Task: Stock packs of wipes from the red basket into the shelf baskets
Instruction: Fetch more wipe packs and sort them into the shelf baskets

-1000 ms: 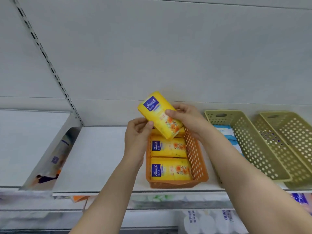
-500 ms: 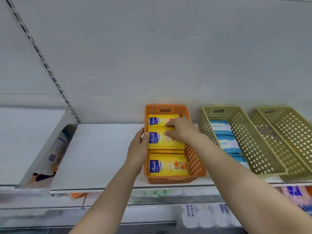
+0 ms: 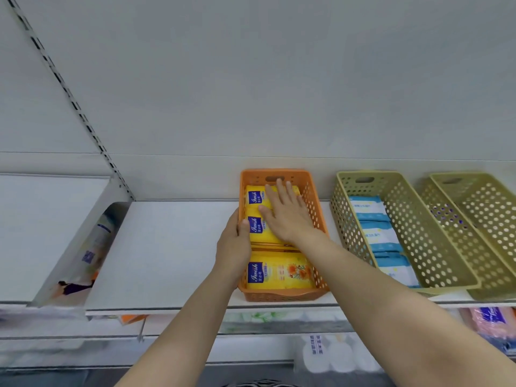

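Observation:
An orange basket (image 3: pixel 317 210) stands on the white shelf (image 3: pixel 167 247) and holds three yellow packs of wipes in a row. The front pack (image 3: pixel 279 272) lies uncovered. My right hand (image 3: pixel 287 216) lies flat with straight fingers across the middle pack (image 3: pixel 255 229) and the back pack (image 3: pixel 252 196), pressing them down. My left hand (image 3: pixel 234 247) holds the basket's left wall, with the thumb hooked over the rim against the middle pack. The red basket is out of view.
To the right stands a green basket (image 3: pixel 418 233) with several blue-and-white packs (image 3: pixel 374 233). Beyond it are two nested green baskets (image 3: pixel 480 219). Bare shelf lies left of the orange basket. A lower shelf carries more packs (image 3: pixel 329 356).
The yellow pack held up in both hands a second ago now lies in the orange basket. My right hand has flattened on top of the packs, and my left hand moved to the basket's left wall.

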`<state>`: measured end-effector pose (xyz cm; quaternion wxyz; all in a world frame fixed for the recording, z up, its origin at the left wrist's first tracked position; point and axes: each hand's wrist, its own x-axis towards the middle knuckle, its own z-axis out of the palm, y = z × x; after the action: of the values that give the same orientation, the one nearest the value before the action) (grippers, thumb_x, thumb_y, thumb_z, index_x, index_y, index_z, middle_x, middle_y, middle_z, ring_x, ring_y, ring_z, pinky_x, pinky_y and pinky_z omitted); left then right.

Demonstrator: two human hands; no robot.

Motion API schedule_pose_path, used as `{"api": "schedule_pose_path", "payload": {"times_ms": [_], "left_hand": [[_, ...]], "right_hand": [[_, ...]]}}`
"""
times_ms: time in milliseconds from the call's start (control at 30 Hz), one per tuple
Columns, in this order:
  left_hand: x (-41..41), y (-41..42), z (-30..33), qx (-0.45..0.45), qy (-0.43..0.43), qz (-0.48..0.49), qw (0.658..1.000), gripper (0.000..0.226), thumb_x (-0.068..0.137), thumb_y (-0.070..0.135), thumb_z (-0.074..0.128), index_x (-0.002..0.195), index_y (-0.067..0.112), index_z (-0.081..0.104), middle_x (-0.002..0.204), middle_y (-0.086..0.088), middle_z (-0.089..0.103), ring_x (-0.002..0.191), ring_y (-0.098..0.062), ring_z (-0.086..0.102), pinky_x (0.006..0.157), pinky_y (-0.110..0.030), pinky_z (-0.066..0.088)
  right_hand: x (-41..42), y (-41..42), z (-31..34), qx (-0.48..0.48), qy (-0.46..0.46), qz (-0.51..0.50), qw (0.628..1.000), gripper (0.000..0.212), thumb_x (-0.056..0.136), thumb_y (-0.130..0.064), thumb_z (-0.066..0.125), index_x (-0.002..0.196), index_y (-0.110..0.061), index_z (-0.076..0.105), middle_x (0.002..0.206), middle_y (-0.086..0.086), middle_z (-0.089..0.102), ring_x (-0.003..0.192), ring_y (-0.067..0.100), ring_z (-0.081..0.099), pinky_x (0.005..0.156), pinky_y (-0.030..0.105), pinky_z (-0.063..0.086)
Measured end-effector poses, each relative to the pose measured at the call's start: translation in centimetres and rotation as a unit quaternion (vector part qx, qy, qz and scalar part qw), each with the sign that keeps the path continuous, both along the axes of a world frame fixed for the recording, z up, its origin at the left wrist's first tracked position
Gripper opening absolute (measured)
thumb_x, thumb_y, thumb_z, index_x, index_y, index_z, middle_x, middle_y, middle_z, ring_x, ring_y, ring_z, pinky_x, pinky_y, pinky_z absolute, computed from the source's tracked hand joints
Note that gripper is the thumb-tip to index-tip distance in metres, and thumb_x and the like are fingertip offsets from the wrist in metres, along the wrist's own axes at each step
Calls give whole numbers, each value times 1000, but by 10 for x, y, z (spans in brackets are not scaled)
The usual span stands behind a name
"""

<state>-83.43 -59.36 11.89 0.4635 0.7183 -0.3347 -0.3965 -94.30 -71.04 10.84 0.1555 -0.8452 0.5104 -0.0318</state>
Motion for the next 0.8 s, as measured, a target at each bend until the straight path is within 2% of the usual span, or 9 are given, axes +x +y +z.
{"api": "schedule_pose_path", "payload": {"times_ms": [133, 267, 367, 533, 633, 700, 800], "left_hand": [[0, -1, 0, 8, -12, 2, 1000, 41, 106, 45, 32, 145, 36, 43, 128, 8, 62, 104, -12, 64, 80, -28, 56], [-1, -1, 2, 7, -14, 3, 1000, 39, 106, 44, 32, 143, 37, 43, 128, 7, 63, 106, -13, 64, 87, -37, 57], [-1, -1, 5, 9, -26, -5, 1000, 40, 107, 44, 32, 145, 35, 43, 129, 6, 63, 107, -14, 64, 89, -38, 57], [-2, 3, 16, 33, -68, -10, 997, 39, 106, 38, 38, 144, 28, 43, 131, 1, 62, 107, -17, 64, 87, -35, 56], [6, 10, 30, 40, -102, -7, 994, 46, 102, 35, 50, 145, 22, 43, 140, -6, 58, 120, -21, 60, 98, -35, 50], [20, 21, 46, 20, -155, 5, 988, 52, 99, 33, 57, 147, 19, 43, 144, -6, 53, 130, -21, 52, 99, -28, 40], [53, 50, 74, -38, -266, 17, 963, 54, 95, 26, 65, 145, 16, 46, 145, -5, 53, 135, -20, 47, 105, -25, 34]], "right_hand": [[1, 2, -10, 11, 29, 9, 999, 67, 101, -62, 12, 159, -30, -3, 166, -1, -13, 151, 20, -19, 123, 47, -9], [2, 0, -8, 10, 32, 10, 999, 68, 101, -62, 14, 159, -30, -1, 167, -1, -10, 152, 21, -16, 123, 47, -8], [1, -1, -7, 8, 33, 6, 999, 67, 101, -61, 16, 159, -29, 3, 167, 1, -7, 153, 22, -12, 123, 48, -6], [5, -8, 5, 18, 21, 3, 1000, 65, 100, -58, 31, 156, -27, 22, 166, 5, 11, 153, 27, 5, 122, 51, 8], [6, -16, 23, 26, 27, 7, 999, 62, 98, -52, 43, 148, -15, 41, 158, 12, 33, 146, 32, 28, 118, 46, 26], [6, -16, 46, 23, 30, 20, 999, 58, 98, -45, 48, 142, -8, 49, 150, 14, 46, 137, 34, 41, 113, 41, 35], [9, -2, 90, 4, 11, 35, 999, 51, 95, -37, 55, 140, -13, 53, 145, 10, 53, 131, 32, 50, 105, 36, 40]]}}
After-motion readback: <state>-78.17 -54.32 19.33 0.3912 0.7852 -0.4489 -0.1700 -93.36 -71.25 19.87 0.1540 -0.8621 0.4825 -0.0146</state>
